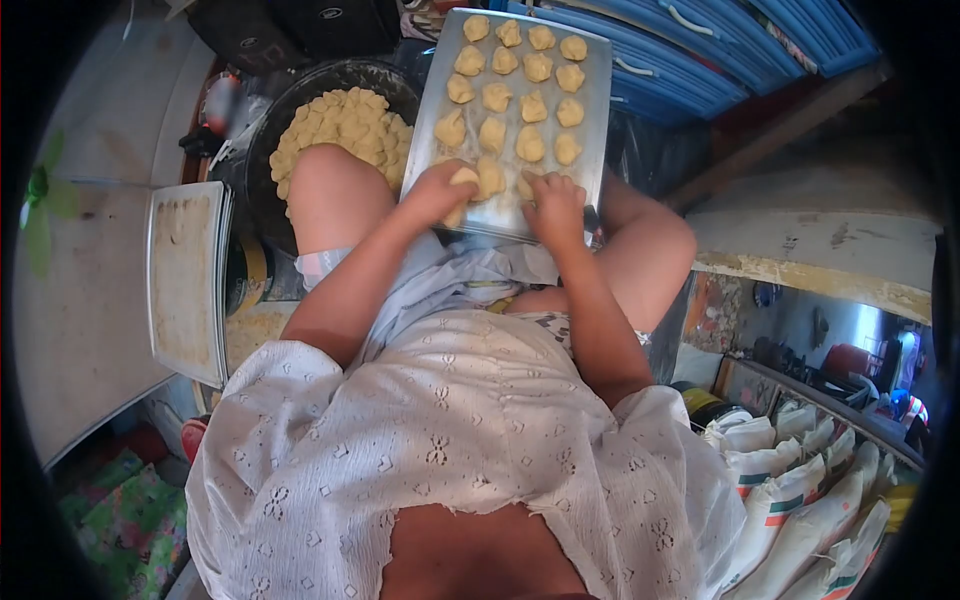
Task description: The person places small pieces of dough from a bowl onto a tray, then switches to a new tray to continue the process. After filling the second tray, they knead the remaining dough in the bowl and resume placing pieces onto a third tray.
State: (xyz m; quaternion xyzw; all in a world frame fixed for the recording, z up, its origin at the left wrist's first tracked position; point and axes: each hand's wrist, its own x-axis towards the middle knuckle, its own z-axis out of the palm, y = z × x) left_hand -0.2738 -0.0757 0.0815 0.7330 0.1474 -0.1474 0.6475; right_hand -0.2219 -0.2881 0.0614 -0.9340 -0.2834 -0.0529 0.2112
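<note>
A metal baking tray (590,95) rests before me by my knees, with rows of dough pieces (537,67) on it. At the tray's near left part, my left hand (440,192) is closed around a dough piece (464,178), which shows between thumb and fingers. Another dough piece (490,178) lies just beside it. My right hand (556,205) is at the near right part, its fingers curled over a dough piece (525,186) that is mostly hidden. Left of the tray, a round black basin (262,150) holds a heap of cut dough lumps (345,125).
Flat trays (188,280) stand upright on the left. Blue slatted panels (650,50) with white handles lie beyond the tray. Several white sacks (790,490) stand at lower right, below a wooden ledge (820,255). My knees flank the tray.
</note>
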